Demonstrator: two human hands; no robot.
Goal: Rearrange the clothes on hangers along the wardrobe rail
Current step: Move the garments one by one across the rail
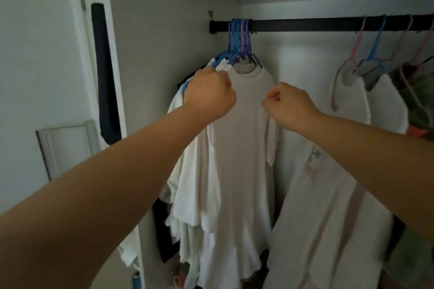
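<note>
A black wardrobe rail (pixel 305 25) runs across the top. At its left end several blue and purple hangers (pixel 238 37) are bunched together, carrying white T-shirts (pixel 239 148). My left hand (pixel 209 95) grips the left shoulders of this bunch. My right hand (pixel 290 105) pinches the right shoulder seam of the front white shirt. Farther right hang a pink hanger (pixel 347 63), a blue hanger (pixel 375 44) and other clothes, among them a white garment with pink stripes (pixel 328 218).
The wardrobe's left wall (pixel 164 30) stands close to the bunch. A dark strip (pixel 104 73) hangs on the door frame at left. A green patterned garment (pixel 420 94) hangs at the far right. Bare rail lies between the two groups.
</note>
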